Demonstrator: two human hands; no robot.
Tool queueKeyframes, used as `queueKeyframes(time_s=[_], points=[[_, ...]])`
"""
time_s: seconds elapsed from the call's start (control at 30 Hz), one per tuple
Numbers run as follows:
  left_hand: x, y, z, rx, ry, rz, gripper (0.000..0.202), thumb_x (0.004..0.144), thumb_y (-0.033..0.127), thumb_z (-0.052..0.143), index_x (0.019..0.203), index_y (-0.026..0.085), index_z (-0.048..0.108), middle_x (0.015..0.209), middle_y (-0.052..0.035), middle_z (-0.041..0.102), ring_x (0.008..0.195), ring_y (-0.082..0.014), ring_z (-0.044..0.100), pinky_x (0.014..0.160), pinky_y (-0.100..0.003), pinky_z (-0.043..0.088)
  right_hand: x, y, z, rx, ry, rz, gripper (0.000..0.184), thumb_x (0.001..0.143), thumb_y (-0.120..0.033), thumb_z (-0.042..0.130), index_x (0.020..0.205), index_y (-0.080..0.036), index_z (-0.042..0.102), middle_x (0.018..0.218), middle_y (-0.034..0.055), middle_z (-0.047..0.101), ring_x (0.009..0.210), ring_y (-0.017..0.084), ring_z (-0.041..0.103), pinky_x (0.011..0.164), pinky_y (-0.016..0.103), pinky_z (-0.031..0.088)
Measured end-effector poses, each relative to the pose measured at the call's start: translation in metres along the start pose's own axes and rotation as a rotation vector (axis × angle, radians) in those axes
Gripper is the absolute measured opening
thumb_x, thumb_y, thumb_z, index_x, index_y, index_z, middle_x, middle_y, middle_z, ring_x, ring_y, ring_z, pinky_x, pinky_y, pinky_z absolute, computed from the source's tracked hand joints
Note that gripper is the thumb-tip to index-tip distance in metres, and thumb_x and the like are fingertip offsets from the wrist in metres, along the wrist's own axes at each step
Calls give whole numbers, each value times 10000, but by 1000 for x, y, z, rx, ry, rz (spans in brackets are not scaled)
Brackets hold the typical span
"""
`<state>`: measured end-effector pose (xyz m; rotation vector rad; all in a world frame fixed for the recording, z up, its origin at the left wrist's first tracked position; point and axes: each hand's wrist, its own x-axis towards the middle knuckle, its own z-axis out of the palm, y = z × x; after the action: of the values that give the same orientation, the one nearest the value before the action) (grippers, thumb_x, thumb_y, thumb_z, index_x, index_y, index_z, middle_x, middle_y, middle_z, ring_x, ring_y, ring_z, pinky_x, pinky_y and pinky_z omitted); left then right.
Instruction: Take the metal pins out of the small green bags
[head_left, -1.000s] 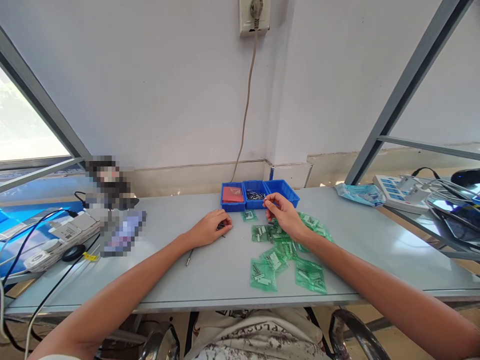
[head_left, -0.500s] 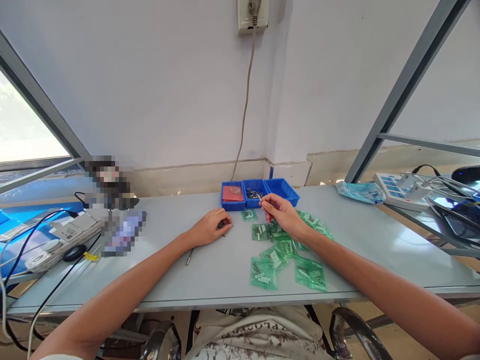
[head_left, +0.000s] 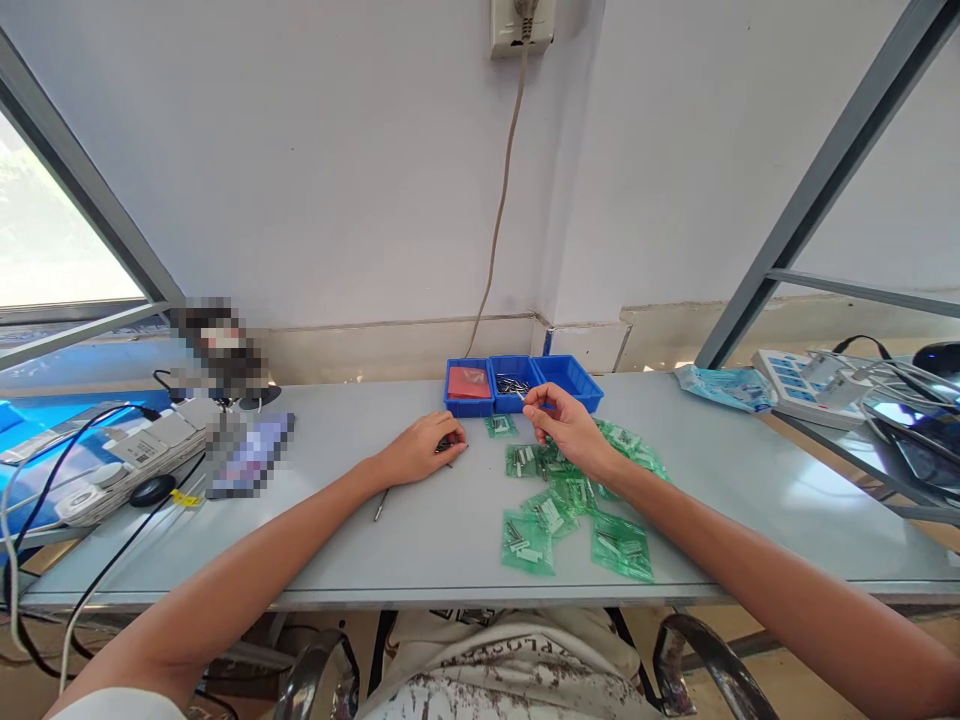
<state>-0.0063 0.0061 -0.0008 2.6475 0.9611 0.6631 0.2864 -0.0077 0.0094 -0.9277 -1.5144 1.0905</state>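
My right hand [head_left: 562, 430] hovers by the front of the blue bins, fingertips pinched on a small silvery metal pin [head_left: 520, 394]. My left hand [head_left: 420, 450] rests on the table with its fingers curled over small dark metal pieces [head_left: 445, 445], mostly hidden beneath them. A thin metal rod [head_left: 380, 506] lies under the left wrist. The middle blue bin [head_left: 496, 405] contains loose metal pins [head_left: 513, 385], and a red packet [head_left: 469, 382] is in the left bin. Several green plastic bags [head_left: 527, 543] with small metal and white parts lie below and beside my right hand.
The right blue bin [head_left: 577, 380] stands against its neighbours. At the left are a phone [head_left: 259, 455], a power strip [head_left: 142, 455] and cables. To the right lie a light-blue packet [head_left: 724, 387] and a white power strip [head_left: 806, 385] with tangled cords.
The view has shifted slightly. Both hands keep nearly the same place and grip; the right fingertips still hold the small metal pin.
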Motion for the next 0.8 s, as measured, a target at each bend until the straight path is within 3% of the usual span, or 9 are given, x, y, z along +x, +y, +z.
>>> queueKeyframes(time_s=[0.57,0.8], points=[[0,-2,0,-9,-3,-5,219,1039,409,518,999,222,625,981,-55,629,933,-225,594,885,-370,490,1,2,-1,24,-6,38,367,920,-596,669,953,-231,647,766,-32,557,579,113,496,538,264,431],[0,-3,0,-15,-4,-9,219,1037,413,522,1005,225,629,982,-54,632,935,-229,593,884,-371,487,-1,-3,2,36,68,51,406,854,-596,745,912,-252,538,706,-59,533,545,118,492,520,271,441]])
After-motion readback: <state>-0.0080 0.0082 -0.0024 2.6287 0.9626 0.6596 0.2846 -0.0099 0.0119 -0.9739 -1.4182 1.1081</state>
